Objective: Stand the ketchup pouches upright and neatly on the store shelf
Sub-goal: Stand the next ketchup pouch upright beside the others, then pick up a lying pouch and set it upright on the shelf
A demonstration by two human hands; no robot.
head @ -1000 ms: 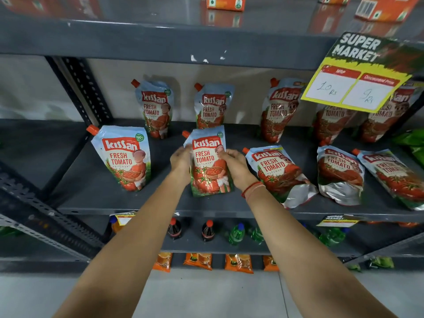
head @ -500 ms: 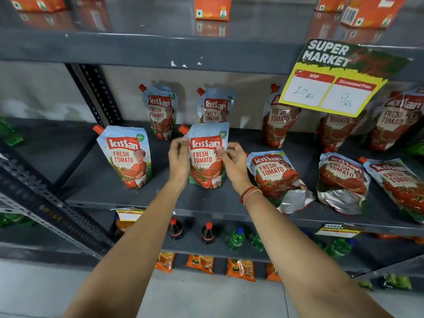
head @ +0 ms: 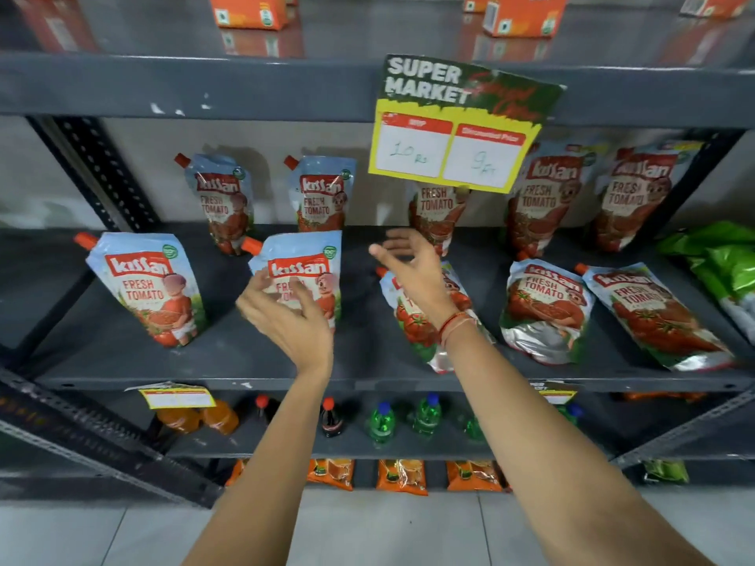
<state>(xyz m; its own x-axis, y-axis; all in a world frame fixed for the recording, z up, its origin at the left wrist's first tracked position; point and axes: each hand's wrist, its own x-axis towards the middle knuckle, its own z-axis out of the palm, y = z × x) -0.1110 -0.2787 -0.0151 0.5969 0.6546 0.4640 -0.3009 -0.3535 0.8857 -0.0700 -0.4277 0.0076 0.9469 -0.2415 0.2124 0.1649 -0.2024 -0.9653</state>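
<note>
Landmark: the price sign (head: pixel 461 128) is hanging from the edge of the upper shelf; all places below are given from it.
Shelf: the grey shelf (head: pixel 253 361) is lying below the sign and bearing the ketchup pouches.
Middle pouch: the middle pouch (head: pixel 304 271) is standing upright down and to the left of the sign, at the front of the shelf, partly behind the left hand.
Left pouch: the left pouch (head: pixel 149 288) is standing upright far to the left of the sign, leaning slightly.
Back pouches: two back pouches (head: pixel 220 202) are standing against the wall left of the sign; more are standing behind and to the right of it.
Lying pouch: the lying pouch (head: pixel 425 341) is lying flat straight below the sign, partly under the right wrist.
Right pouches: two right pouches (head: pixel 543 308) are lying flat below and to the right of the sign.
Left hand: the left hand (head: pixel 286 316) is hovering with fingers spread just in front of the middle pouch, gripping nothing.
Right hand: the right hand (head: pixel 416 271) is hovering below the sign above the lying pouch, fingers spread, gripping nothing.
Blur: both hands are showing motion blur.
</note>
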